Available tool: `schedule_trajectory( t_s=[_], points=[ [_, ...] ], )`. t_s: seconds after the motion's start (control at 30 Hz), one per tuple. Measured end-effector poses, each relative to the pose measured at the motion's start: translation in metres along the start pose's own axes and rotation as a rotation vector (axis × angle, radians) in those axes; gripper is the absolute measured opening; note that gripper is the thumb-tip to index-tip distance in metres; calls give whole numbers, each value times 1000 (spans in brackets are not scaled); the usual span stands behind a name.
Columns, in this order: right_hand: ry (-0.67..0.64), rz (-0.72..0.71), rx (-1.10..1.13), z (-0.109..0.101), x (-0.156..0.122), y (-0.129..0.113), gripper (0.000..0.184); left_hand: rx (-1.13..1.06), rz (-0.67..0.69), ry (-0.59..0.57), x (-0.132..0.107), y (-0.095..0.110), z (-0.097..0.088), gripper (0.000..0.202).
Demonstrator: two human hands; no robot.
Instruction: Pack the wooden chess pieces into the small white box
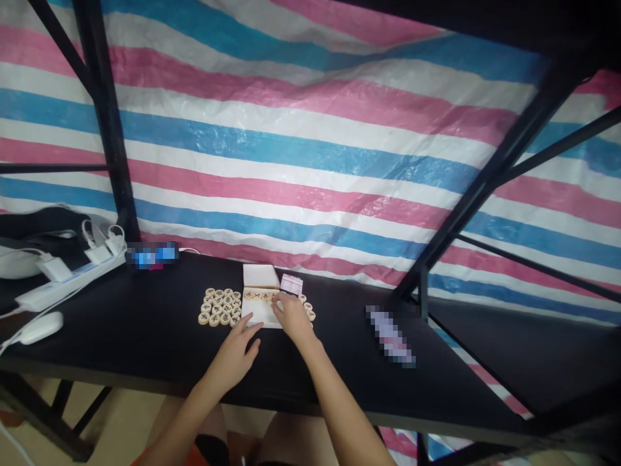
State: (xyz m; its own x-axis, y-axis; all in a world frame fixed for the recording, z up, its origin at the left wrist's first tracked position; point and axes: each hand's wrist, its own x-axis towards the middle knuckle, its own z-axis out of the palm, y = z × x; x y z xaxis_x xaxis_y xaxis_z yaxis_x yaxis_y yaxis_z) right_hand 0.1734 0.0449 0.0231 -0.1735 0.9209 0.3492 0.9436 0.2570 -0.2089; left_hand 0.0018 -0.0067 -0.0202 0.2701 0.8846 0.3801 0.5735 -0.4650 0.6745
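Observation:
An open white box (261, 316) lies on the black table, its lid (261, 276) folded back. Along the box's far side runs a row of round xiangqi pieces (257, 295) with red characters. My right hand (291, 316) reaches over the box's right part, fingertips pinched at the right end of that row on a xiangqi piece, mostly hidden by the fingers. My left hand (236, 356) is open, fingers apart, by the box's near left corner. Left of the box sit several black-character pieces (220, 307) in a block. More red-character pieces (309, 307) show partly behind my right hand.
A pink-and-white paper card (292, 284) lies behind the box. To the right is a blurred-out flat object (391, 336). A power strip (72, 281) with plugs, a white mouse-like object (42, 327) and cables occupy the left. Black frame posts (109, 129) and striped sheeting (291, 142) stand behind.

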Motion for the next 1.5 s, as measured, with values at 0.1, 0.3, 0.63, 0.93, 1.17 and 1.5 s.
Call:
schedule_trajectory(
  t_s=[0.1, 0.3, 0.63, 0.93, 1.17, 1.5],
  points=[
    [-65, -34, -73, 3, 15, 3, 17, 67, 21, -13, 0, -1, 2, 33],
    [-120, -124, -178, 4, 15, 3, 19, 99, 20, -18, 1, 0, 2, 30],
    [-166, -223, -205, 0, 15, 3, 22, 105, 21, -41, -1, 4, 0, 30],
    [-251, -238, -169, -6, 18, 3, 22, 132, 32, -30, 0, 4, 0, 30],
    [-271, -173, -180, -6, 20, -1, 21, 165, 28, -44, 0, 6, -1, 27],
    [-222, -140, -199, -4, 18, -3, 29, 151, 21, -46, 0, 5, -1, 27]
  ],
)
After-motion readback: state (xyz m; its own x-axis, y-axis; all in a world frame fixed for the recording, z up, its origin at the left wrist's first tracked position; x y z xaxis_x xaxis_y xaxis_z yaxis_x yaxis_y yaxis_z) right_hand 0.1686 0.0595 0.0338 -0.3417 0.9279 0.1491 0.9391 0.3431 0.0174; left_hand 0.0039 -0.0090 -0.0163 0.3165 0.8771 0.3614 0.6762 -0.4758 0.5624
